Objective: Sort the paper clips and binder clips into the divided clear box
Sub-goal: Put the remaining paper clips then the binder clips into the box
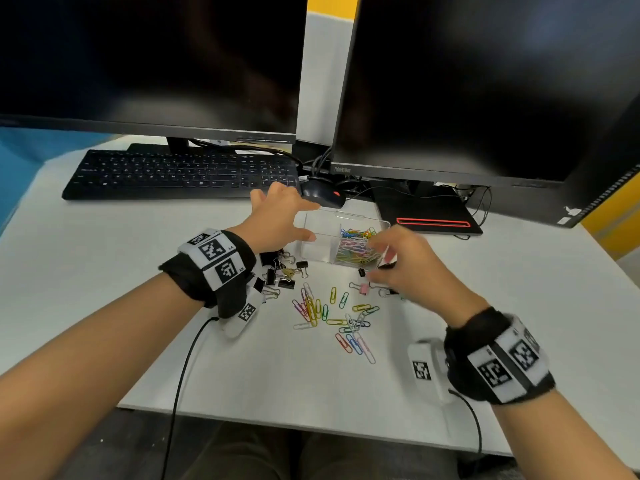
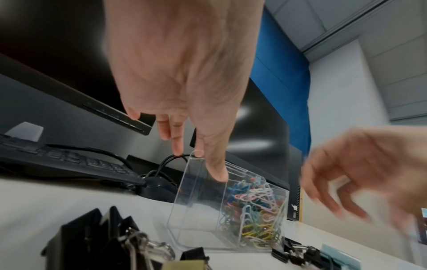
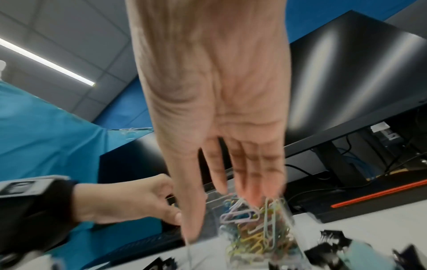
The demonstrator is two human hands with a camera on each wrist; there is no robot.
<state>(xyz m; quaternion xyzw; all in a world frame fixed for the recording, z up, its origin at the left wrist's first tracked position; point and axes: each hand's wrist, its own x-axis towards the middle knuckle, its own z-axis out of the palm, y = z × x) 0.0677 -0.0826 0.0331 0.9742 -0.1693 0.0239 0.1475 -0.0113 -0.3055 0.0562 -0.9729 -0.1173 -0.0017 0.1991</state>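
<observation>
We steady the clear box (image 1: 313,233) with the left hand (image 1: 277,216): thumb on the near wall, fingers straight over the rim, nothing pinched. The right hand (image 1: 408,261) hovers over the right compartment with its fingers extended and slightly apart; we see nothing held in it.

Progress, as we judge it:
- The right compartment holds a deep heap of coloured paper clips (image 1: 356,247).
- The left compartment appears empty.
- A scatter of loose paper clips (image 1: 332,317) lies on the desk (image 1: 104,271) in front of the box.
- The binder clips (image 1: 282,271) lie just beside the box's near left corner, unsorted, with a few more by the right hand.

We estimate the paper clips largely sorted and the binder clips not started.
</observation>
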